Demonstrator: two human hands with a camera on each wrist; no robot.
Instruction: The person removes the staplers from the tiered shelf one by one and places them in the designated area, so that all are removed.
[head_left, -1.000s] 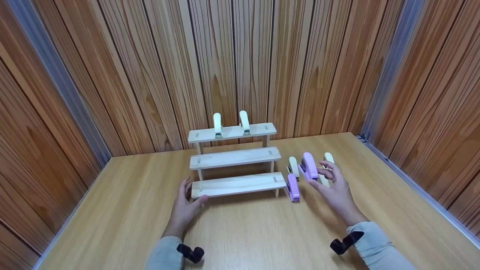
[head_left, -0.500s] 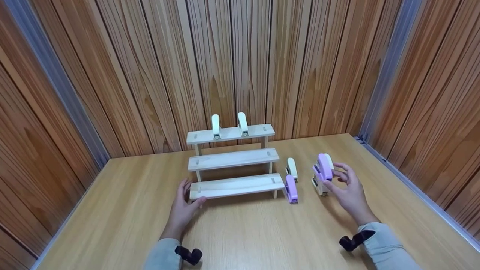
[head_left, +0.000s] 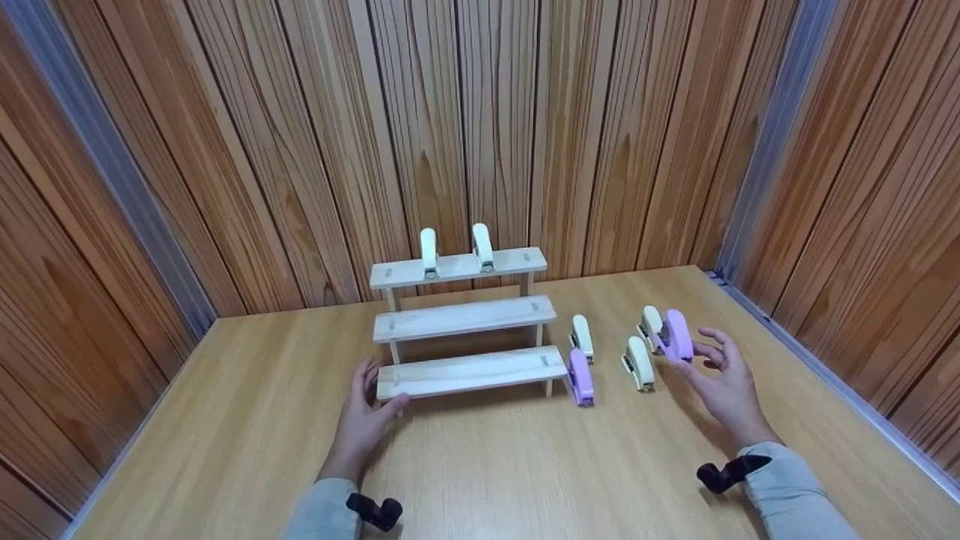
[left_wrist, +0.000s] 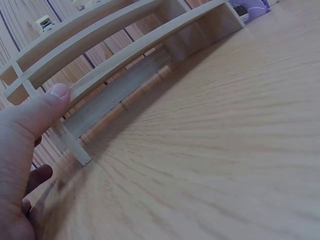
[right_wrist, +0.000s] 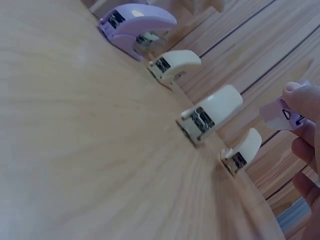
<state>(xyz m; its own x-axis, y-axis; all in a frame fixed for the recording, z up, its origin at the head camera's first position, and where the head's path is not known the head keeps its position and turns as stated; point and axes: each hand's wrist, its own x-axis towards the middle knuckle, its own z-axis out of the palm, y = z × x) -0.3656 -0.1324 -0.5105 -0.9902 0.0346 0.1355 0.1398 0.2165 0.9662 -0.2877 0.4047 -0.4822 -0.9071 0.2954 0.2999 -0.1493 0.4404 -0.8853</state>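
Observation:
My left hand (head_left: 358,424) holds the left end of the lowest step of a three-tier wooden display stand (head_left: 472,371). Its thumb (left_wrist: 59,91) rests on that step's front edge; the other fingers are partly hidden behind the end. Over the table's right side, my right hand (head_left: 726,394) pinches a purple stapler (head_left: 679,335) between thumb and fingers. Just left of it stand two cream staplers, one at the back (head_left: 650,328) and one nearer (head_left: 639,364). Whether the held stapler touches the rear one cannot be told.
Two cream staplers, a left one (head_left: 428,251) and a right one (head_left: 482,247), stand on the top tier. By the stand's right end are another cream stapler (head_left: 581,339) and a purple stapler (head_left: 580,377). Wood-panelled walls (head_left: 495,135) enclose the table's back and sides.
My right hand has carried the purple stapler to the right, past the two cream staplers, which now show fully. My left hand stays at the stand's end.

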